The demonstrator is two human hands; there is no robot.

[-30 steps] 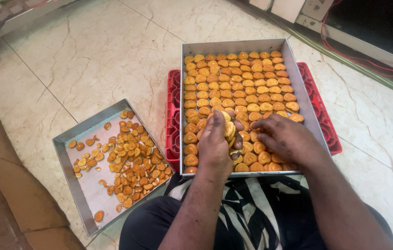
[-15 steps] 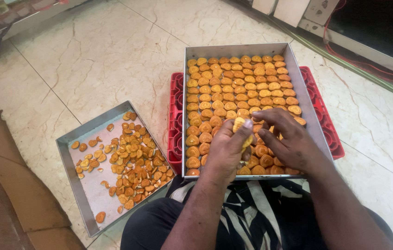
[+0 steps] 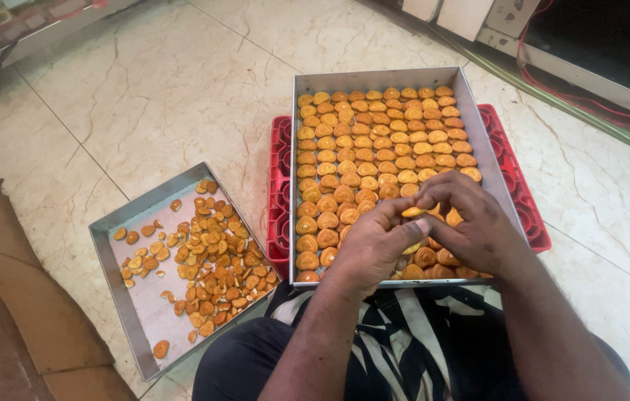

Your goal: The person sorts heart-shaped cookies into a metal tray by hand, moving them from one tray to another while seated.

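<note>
Seen from the head camera, a large metal tray (image 3: 471,111) rests on a red plastic crate (image 3: 279,193) set on the pale marble floor (image 3: 166,89), straight in front of the seated person's lap. The tray is packed with golden-brown round biscuits (image 3: 374,141) laid in tidy rows that fill it nearly wall to wall; the rows nearest the person are partly hidden under the hands. The left hand (image 3: 374,245) is curled over the tray's near edge, its thumb and fingers pinched closed on a single biscuit (image 3: 413,212), which sits between the fingertips just above the near rows. The right hand (image 3: 471,223) meets it from the other side, fingers bent and touching the same biscuit, so both hands close on it together; a second pale piece shows just below, between the palms, though how it is held cannot be told. To the person's left, well apart from the crate, a smaller metal tray (image 3: 118,297) lies flat on the floor, turned at an angle. It holds loose biscuit pieces (image 3: 214,260), whole and broken, heaped toward its right side, while a few lie scattered over the rest.
</note>
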